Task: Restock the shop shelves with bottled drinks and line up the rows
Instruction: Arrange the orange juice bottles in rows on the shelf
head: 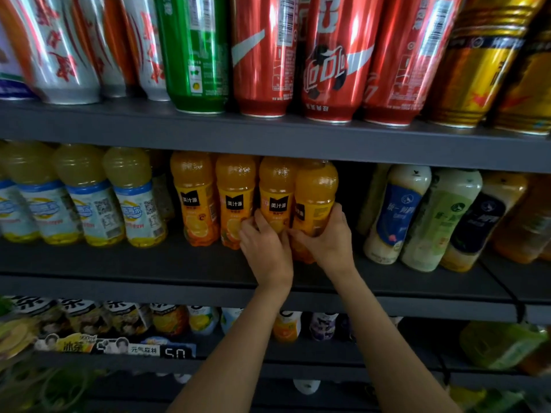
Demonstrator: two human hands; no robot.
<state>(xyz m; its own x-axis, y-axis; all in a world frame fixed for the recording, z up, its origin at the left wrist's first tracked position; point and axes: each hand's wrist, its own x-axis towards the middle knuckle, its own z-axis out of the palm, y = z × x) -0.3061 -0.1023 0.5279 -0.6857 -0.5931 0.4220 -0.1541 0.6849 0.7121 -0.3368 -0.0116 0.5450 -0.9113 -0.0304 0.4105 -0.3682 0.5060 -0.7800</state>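
Observation:
Several orange juice bottles stand in a row on the middle shelf (179, 263). My right hand (325, 239) is wrapped around the lower part of the rightmost orange juice bottle (316, 192), which stands slightly forward of the row. My left hand (265, 248) presses its fingers on the base of the neighbouring orange juice bottle (275, 189). Two more orange bottles (214, 198) stand to the left, untouched. The held bottle's base is hidden behind my hands.
Pale yellow drinks (89, 198) fill the shelf's left part. Milk-tea bottles (417, 216) lean at the right, with a dark gap (351, 198) between them and the orange row. Red, green and gold cans (268, 55) stand on the shelf above. More bottles (167, 320) sit below.

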